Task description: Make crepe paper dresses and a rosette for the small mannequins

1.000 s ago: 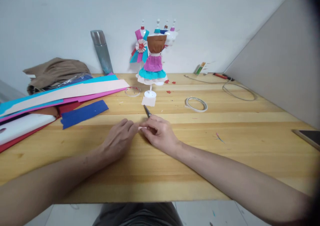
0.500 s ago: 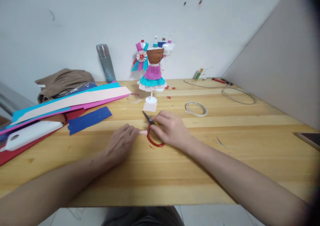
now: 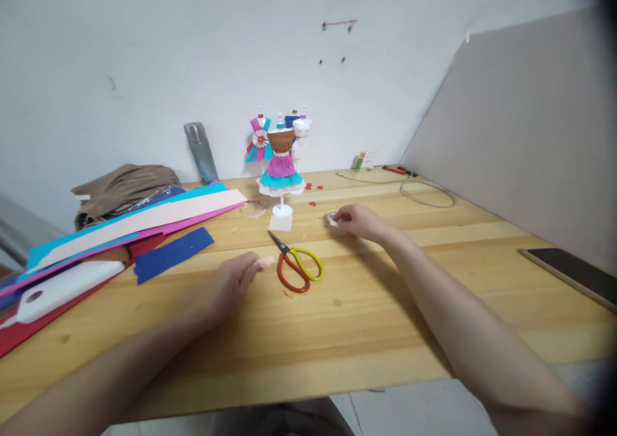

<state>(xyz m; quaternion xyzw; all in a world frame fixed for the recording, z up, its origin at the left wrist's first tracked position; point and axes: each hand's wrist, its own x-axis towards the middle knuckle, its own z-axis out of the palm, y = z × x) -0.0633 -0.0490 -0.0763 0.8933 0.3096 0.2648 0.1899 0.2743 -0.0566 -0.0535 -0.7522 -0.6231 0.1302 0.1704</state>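
Observation:
My left hand (image 3: 238, 275) is closed, pinching a small pale pink piece of paper (image 3: 264, 263) that sticks out past the fingertips. Between the hands lie scissors (image 3: 283, 247) with one red and one yellow handle, blades toward the far left. My right hand (image 3: 359, 221) is closed on a roll of white tape (image 3: 333, 218), partly hidden by the fingers. Just beyond the scissors, a pale pink paper square (image 3: 281, 222) lies at the foot of a small dress form (image 3: 281, 166) in a brown, magenta, turquoise and white dress.
Coloured paper sheets (image 3: 202, 205), a blue strip (image 3: 174, 256) and a white board-like piece (image 3: 72, 287) lie left. Behind them are brown cloth (image 3: 128, 188) and a bottle (image 3: 201, 153). More dress forms (image 3: 260, 141) stand by the wall. A cable (image 3: 446, 203) and phone (image 3: 573, 270) lie right.
My right hand has left the scissors on the table and moved right, taking hold of the tape roll. My left hand has lifted the pale pink piece slightly. The view has shifted.

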